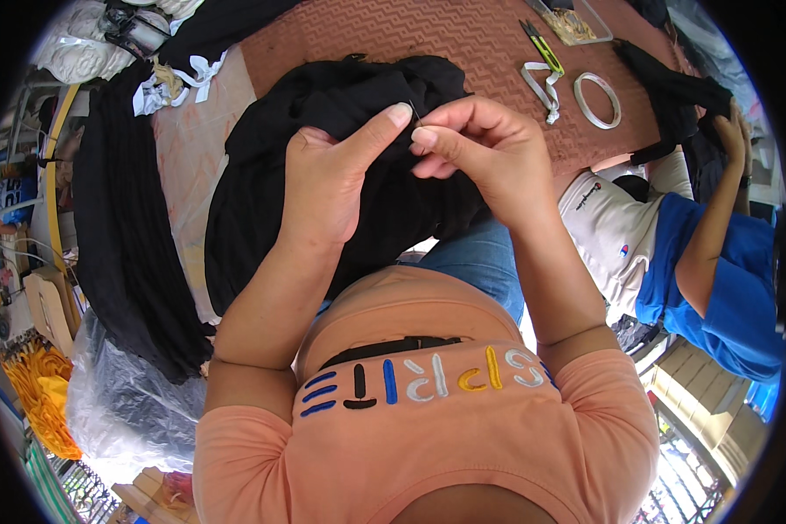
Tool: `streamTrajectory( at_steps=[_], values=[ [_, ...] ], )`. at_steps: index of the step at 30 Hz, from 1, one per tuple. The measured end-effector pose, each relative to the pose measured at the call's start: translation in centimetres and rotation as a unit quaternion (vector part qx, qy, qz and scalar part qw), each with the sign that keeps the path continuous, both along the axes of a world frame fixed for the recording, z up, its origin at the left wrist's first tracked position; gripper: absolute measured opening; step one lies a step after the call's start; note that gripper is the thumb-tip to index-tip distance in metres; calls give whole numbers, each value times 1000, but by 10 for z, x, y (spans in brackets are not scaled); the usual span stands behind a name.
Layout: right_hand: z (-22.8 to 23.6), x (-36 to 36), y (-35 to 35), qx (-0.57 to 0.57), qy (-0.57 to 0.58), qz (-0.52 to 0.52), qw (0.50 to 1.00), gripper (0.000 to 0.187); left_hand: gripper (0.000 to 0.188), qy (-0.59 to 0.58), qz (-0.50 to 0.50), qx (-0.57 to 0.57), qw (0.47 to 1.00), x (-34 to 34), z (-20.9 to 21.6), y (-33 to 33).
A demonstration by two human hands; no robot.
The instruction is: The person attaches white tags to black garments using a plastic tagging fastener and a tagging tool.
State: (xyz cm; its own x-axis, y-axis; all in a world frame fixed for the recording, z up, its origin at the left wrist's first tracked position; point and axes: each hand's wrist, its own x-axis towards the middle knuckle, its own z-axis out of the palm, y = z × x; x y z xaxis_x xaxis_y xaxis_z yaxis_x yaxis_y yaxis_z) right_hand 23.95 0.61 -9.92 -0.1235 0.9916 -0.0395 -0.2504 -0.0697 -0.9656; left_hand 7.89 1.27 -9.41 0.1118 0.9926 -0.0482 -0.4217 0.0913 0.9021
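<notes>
Black cloth lies bunched over my lap and up onto the table. My left hand grips a fold of it, thumb on top and pointing toward the right hand. A thin dark sewing needle sticks up between my two thumbs. The thumb and index finger of my right hand are pinched together on the needle, close against the cloth. Any thread is too fine to make out.
On the brown patterned table lie yellow-green thread snips, a white ribbon loop, a white ring-shaped roll and a clear plastic box. Another person in blue sits at right, handling black cloth. More black fabric hangs at left.
</notes>
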Motion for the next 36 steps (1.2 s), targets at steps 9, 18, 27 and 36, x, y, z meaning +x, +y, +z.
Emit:
streamTrajectory(
  at_steps=[9,18,27,36],
  values=[
    [6,9,3,161,-198,-77,964,15,11,-22,10,-5,1000,2,5,-2],
    [7,9,7,165,-191,-71,965,7,13,11,24,33,999,6,4,-1],
    [23,18,12,172,-232,-16,957,8,14,27,9,65,997,8,6,0],
    [42,29,24,-51,-35,160,985,15,12,75,-23,98,992,2,0,4]
  ],
)
